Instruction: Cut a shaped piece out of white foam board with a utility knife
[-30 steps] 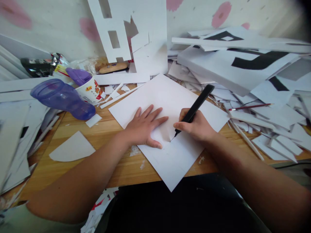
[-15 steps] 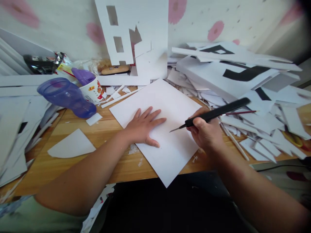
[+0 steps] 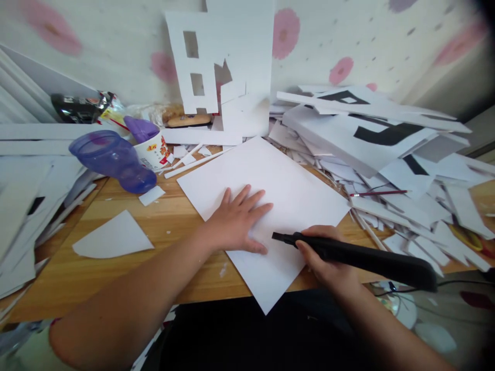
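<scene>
A blank white sheet [image 3: 266, 175] lies turned like a diamond on the wooden table, its near corner past the front edge. On its left part my left hand [image 3: 240, 221] rests flat with fingers spread, holding nothing. My right hand [image 3: 328, 257] is closed around a black craft knife [image 3: 359, 257] over the sheet's right part. The knife's tip points left, a short way right of my left thumb, and its thick rear end points right. Whether the tip touches the sheet I cannot tell.
A purple cup [image 3: 112, 157] leans beside a white paper tub [image 3: 152, 152] at the left. Cut paper scraps [image 3: 390, 190] are heaped at the right, with more at the far left. A cut-out board [image 3: 247, 56] stands against the wall.
The knife has swung round: its rear end, which pointed up and right, now points down and right. My right hand has moved nearer the front edge. The whole view has shifted slightly.
</scene>
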Demonstrator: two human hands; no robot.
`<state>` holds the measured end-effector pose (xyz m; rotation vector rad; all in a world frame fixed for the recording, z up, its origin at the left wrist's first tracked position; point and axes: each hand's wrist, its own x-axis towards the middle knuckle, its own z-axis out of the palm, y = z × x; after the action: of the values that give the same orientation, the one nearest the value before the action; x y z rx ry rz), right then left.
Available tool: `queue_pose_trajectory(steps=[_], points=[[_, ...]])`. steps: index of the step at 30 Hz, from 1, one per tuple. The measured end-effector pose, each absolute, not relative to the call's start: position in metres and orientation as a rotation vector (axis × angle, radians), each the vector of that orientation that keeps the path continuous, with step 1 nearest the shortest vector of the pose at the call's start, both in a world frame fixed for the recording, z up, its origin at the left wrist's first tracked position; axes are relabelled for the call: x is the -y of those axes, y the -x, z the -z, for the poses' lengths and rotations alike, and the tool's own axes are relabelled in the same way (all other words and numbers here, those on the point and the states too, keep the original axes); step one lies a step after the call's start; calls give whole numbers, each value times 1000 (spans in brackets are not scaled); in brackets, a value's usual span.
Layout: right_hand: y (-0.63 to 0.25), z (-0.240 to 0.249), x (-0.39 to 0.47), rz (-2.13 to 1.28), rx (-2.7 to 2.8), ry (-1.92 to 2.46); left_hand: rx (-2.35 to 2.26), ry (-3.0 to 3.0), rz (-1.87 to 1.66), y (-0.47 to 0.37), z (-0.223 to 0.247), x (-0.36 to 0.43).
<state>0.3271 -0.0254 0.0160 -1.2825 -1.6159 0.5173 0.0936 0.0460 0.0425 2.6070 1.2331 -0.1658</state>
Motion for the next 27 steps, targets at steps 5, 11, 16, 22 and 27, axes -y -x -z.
queue_pose_trajectory(steps=[5,11,16,22,27], points=[[-330,-10,29,-470,1712,1268,-1209,-2601,175,-95,-41,-46],[-328,-12,29,-473,1740,1276,-1192,-2602,150,-94,-38,-48],[-325,-15,27,-405,1767,1235,-1189,-2601,144,-94,-34,-48],[-323,-18,27,-315,1804,1193,-1179,-2581,131,-94,-33,-49],[-320,-24,26,-179,1930,1028,-1189,-2577,133,-94,-33,-49]])
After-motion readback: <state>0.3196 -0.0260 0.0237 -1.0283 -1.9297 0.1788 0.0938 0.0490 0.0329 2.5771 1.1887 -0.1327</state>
